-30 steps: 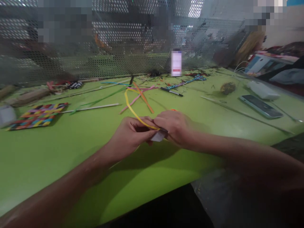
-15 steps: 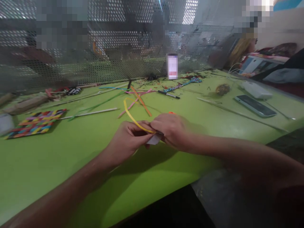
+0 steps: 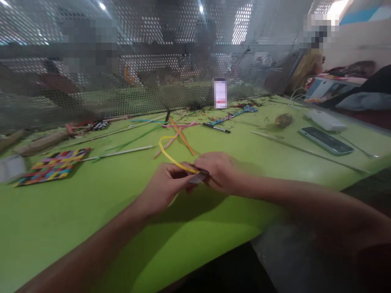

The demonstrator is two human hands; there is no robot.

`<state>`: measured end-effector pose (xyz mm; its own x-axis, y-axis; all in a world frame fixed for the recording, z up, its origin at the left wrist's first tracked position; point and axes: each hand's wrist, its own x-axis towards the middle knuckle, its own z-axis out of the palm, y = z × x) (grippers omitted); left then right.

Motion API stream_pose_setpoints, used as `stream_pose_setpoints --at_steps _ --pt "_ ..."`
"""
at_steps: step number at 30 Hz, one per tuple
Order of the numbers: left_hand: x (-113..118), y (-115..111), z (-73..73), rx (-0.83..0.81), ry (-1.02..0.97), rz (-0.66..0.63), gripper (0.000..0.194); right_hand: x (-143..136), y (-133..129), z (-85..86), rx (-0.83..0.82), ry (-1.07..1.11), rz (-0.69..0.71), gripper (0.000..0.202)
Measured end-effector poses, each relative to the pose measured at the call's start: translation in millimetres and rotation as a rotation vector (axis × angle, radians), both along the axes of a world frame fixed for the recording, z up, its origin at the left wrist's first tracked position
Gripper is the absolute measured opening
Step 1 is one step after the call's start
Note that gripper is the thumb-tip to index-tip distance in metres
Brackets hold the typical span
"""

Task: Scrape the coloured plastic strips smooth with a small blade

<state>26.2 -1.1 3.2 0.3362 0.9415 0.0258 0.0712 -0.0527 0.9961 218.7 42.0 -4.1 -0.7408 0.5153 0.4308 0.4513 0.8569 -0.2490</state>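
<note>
Over the green table, my left hand (image 3: 163,185) pinches a small greyish flat piece (image 3: 199,177) between thumb and fingers. My right hand (image 3: 218,171) is closed against its other side, fingertips meeting those of the left. A narrow yellow strip (image 3: 171,155) runs out from between the hands and curves up and left, its loose end bending over the table. What exactly the right fingers grip is hidden. Just beyond the hands lie an orange strip (image 3: 183,138) and a pink strip (image 3: 166,147), crossing one another.
A multicoloured woven square (image 3: 55,165) lies at left beside a pale stick (image 3: 128,151). Behind are a pen (image 3: 216,127) and a lit phone (image 3: 220,94) against the perforated metal screen (image 3: 159,87). A second phone (image 3: 325,140) and a long thin stick (image 3: 305,151) lie right.
The view has tilted slightly, so the table sits lower in the picture. The grey piece has turned and looks darker and narrower. Both hands keep their hold close together.
</note>
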Motion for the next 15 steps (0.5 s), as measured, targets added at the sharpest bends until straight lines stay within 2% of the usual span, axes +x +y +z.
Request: stream_pose_setpoints --at_steps 6,10,15 --pt "-7.5 15.1 -10.6 -0.057 -0.076 0.134 0.021 2.7 22.0 11.9 -0.188 0.294 0.008 0.008" --pt "-9.5 19.9 -9.2 -0.032 0.042 0.126 0.024 4.9 26.6 16.7 -0.147 0.223 0.109 0.008" --pt "-8.5 18.6 -2.7 0.013 0.216 0.104 0.028 6.4 25.9 10.4 -0.098 0.149 0.174 0.010"
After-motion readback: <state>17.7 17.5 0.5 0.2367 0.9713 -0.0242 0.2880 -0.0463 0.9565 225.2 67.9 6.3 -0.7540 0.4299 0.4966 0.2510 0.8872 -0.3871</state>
